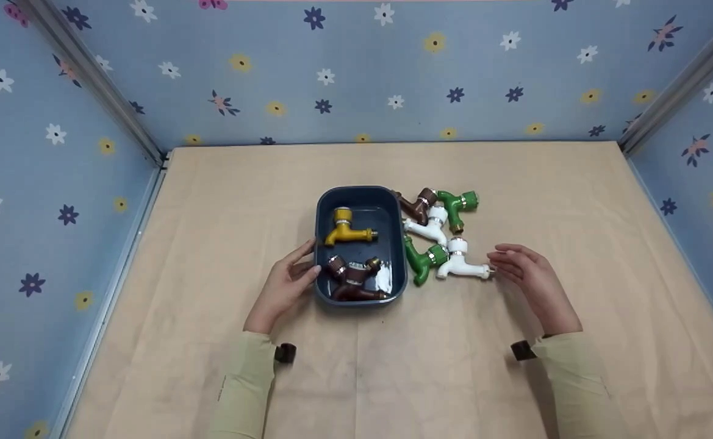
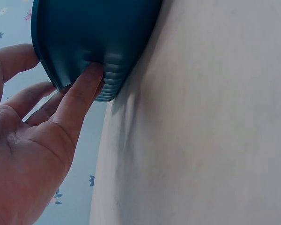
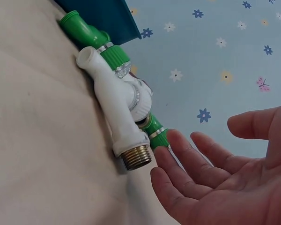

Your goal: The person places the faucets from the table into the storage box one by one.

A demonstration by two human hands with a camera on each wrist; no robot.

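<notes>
My left hand rests against the left wall of a dark blue plastic bin, fingers extended and thumb low on its side in the left wrist view. Inside the bin lie a yellow tap and two dark brown taps, one overlapping the other. Palm turned inward, my right hand holds nothing. Its relaxed fingertips are right at the threaded brass end of a white tap. Against that tap lies a green tap, close to the bin's right wall.
Farther back, beside the bin, another white tap, a brown tap and a second green tap lie bunched together. A beige cloth covers the table. Blue flowered panels enclose its back and sides.
</notes>
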